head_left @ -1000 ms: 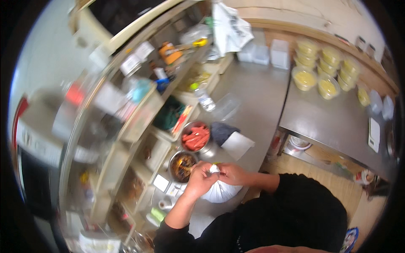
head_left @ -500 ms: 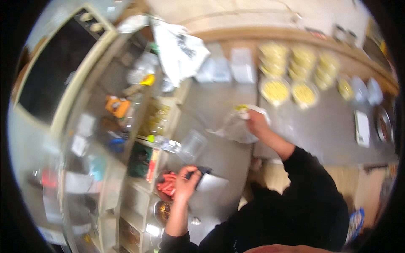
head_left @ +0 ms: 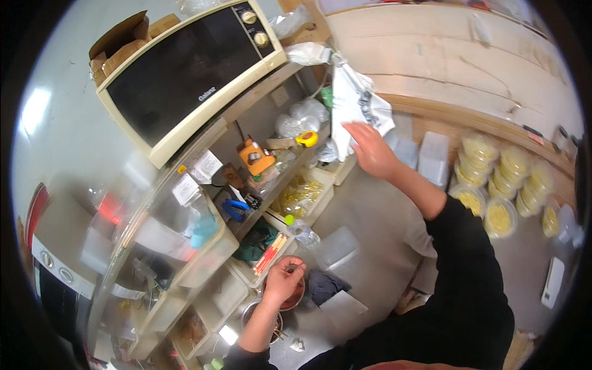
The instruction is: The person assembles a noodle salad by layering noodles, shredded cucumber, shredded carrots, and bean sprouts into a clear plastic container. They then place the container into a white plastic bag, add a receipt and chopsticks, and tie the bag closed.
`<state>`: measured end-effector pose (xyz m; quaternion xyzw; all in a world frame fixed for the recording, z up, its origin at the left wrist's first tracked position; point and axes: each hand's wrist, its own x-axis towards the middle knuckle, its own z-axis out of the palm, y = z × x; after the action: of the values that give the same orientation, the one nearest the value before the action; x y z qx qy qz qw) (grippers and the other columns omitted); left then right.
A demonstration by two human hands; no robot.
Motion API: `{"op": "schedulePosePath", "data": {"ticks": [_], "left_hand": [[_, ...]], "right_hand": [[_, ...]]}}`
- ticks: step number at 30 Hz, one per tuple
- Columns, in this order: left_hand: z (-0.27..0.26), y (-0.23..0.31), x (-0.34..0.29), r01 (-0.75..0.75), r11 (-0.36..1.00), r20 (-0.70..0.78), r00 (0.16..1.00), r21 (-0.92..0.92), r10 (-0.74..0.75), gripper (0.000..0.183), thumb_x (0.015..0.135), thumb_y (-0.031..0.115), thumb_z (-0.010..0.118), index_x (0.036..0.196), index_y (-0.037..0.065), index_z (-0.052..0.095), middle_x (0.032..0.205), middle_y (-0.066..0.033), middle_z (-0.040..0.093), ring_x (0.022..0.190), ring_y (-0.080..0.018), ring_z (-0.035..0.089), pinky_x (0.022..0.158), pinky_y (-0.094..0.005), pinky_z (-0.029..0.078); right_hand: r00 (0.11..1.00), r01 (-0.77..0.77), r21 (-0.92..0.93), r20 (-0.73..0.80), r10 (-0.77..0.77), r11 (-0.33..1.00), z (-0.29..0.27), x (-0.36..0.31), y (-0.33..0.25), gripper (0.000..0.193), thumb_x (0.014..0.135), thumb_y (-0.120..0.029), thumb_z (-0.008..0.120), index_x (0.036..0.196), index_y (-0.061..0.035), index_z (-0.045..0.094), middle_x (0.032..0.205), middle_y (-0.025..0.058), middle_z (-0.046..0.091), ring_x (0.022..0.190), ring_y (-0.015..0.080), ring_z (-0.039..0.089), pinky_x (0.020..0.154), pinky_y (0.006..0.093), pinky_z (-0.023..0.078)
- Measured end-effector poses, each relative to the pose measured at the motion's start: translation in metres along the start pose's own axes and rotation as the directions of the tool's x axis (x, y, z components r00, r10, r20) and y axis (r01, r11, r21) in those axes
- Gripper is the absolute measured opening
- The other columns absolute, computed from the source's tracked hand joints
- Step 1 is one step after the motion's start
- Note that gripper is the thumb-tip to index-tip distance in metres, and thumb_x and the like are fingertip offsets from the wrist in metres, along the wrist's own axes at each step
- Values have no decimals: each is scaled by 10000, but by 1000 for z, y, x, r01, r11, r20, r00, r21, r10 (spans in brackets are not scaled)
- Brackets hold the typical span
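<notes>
My left hand point(head_left: 283, 282) is over a bowl point(head_left: 301, 296) with red contents, its fingers curled together. Whatever is between those fingertips is too small to tell. My right hand point(head_left: 374, 152) reaches out with extended fingers beside a white plastic bag point(head_left: 357, 98) with dark print; I cannot tell whether they touch it. Partly behind my right forearm, a clear plastic bag point(head_left: 420, 234) lies on the counter. A dark cloth-like bundle point(head_left: 327, 287) and a white card point(head_left: 344, 308) lie to the right of the bowl.
A microwave point(head_left: 191, 80) stands above the cluttered shelf at left. Clear tubs point(head_left: 434, 157) and stacked tubs of yellow food point(head_left: 501, 217) line the back right. A clear container point(head_left: 338, 246) and a bottle point(head_left: 302, 231) are on the metal counter.
The view has swung left. My right hand has let go of the clear bag and moved to the white bag. My left hand has shifted from the dark bundle to above the red bowl.
</notes>
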<state>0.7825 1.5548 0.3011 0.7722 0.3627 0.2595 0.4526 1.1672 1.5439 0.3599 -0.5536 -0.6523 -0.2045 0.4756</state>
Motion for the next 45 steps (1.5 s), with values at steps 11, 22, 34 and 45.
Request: {"op": "schedulePosePath", "data": {"ticks": [11,22,34,45], "left_hand": [[-42,30,28,92,922,-284,958,376,20,133,835,90,697,925,7,648,989,-83,649,972,-164,588,876,-286,439],[-44,127,87,114,329,-332,577,937,746,854,709,212,800,1374,-25,319,1378,-255,365,1277,-394,363,1051,-446,308],[-49,179,65,-171,606,-577,192,777,794,157,950,173,580,963,21,617,916,-25,609,814,-89,546,738,-193,426],[-44,150,19,358,671,-725,558,649,403,436,955,405,535,929,-19,636,848,-90,641,781,-158,572,636,-311,458]], "right_hand": [[965,-48,-13,-259,43,999,136,229,39,662,711,39,569,1325,-58,343,1249,186,537,1349,336,303,1039,480,278],[916,233,972,-226,331,19,76,167,-18,490,897,-135,626,1306,-6,389,1109,64,556,945,112,534,808,231,455],[923,374,835,-380,-70,404,69,223,-117,207,878,-219,605,1039,-93,577,1027,105,577,919,313,588,752,410,495],[998,-64,452,53,45,890,169,395,-90,220,788,-241,669,964,-109,645,1148,122,592,983,350,588,842,439,477]]}}
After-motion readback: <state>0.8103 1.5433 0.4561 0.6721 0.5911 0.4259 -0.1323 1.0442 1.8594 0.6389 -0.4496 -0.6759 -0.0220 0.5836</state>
